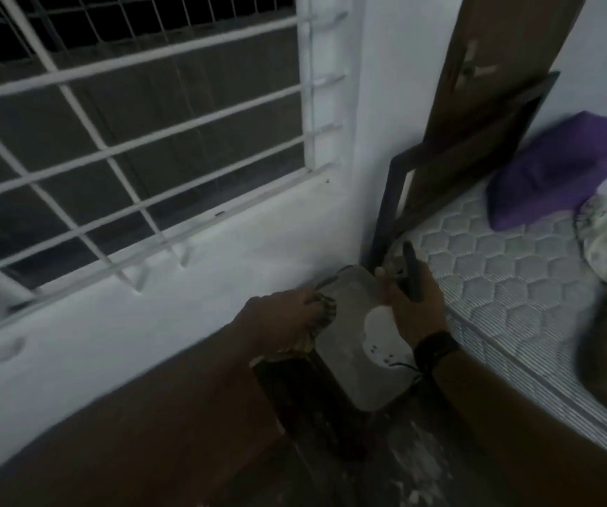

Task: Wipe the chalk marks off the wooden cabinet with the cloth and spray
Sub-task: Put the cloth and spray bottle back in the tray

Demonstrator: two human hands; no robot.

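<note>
The head view was blurred and dim. It looked down into a corner between a white wall with a barred window [137, 133] and a bed [507, 287]. A small wooden cabinet [313, 397] stood there, its pale grey top [353, 360] carrying a white patch [382, 329], possibly chalk, though the blur left that unsure.

The left hand [280, 320] rested at the cabinet's left edge, its grip clenched round a bunched patterned cloth [322, 318] pressed on the top. The right hand [417, 305], a dark band at its wrist, held a dark object [412, 272] upright at the far right corner, probably the spray; its grip was closed round it, but the nozzle could not be made out.

A purple pillow [558, 173] lay on the bed, well apart, and a dark headboard [477, 140] leaned by the wall.

Risks, as a judgement: the spray sat just beside the mattress, so a badly aimed squirt could wet the bedding. Wiping dry could smear the chalk
</note>
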